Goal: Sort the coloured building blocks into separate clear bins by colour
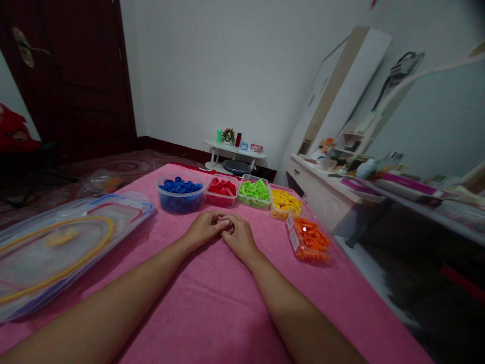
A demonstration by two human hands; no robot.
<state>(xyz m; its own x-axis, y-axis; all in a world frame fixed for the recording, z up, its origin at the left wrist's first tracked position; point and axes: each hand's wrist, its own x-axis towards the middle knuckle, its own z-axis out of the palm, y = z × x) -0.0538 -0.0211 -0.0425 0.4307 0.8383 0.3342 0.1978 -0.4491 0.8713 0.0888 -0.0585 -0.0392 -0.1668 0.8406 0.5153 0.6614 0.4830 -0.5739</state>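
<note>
Resting on the pink-covered table (220, 308), the left hand (204, 230) and the right hand (239, 237) meet near its middle, both forearms running back toward the near edge. The fingertips (222, 220) of the two hands touch. Each grip is narrow, fingers curled in and bunched against the other hand; whether a small piece sits pinched between them I cannot tell, since the knuckles hide the gap.

Just beyond the hands, along the far edge, stands a row of clear containers. The red box (222, 191) lies straight past the left hand; the green box (254, 194) sits just beside it, past the right hand; neither hand touches them. The round blue tub (180, 194) ends the row toward the far left corner. The yellow box (285, 203) follows the green one toward the right edge, and the orange box (308, 240) lies tilted at that edge, nearer than the rest and well apart from the right hand.

A stack of clear lids (56, 247) with coloured rims overhangs the left edge; a dark door (76, 76) stands behind it.
</note>
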